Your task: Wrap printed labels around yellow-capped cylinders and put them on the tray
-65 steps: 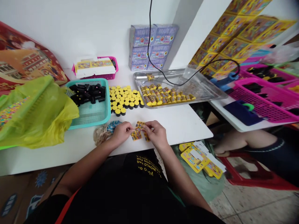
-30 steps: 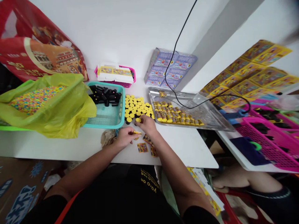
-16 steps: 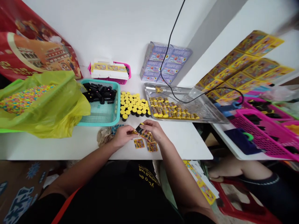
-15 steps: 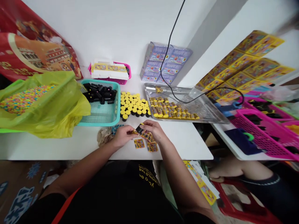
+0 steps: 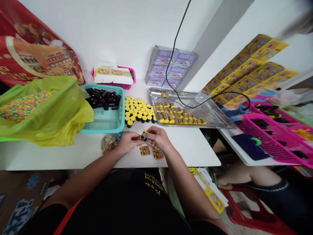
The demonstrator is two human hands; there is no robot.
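This is a small hand-packing workshop: a white workbench (image 5: pixel 190 147) carries a turquoise plastic basket (image 5: pixel 121 111), a steel tray (image 5: pixel 215 114) of yellow-capped tubes (image 5: pixel 179 117), and stacked printed cartons (image 5: pixel 171 67).

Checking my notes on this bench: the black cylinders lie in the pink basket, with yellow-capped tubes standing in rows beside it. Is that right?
No: the black cylinders lie in the teal basket, not the pink one, as the head view shows. The yellow-capped tubes do stand in rows beside it.

Head-worn view: your camera sits above your chest and faces forward and down, close over your left hand (image 5: pixel 126 143) and right hand (image 5: pixel 158 137) on the white tabletop (image 5: pixel 190 147), reaching the wall (image 5: pixel 122 36) beyond.
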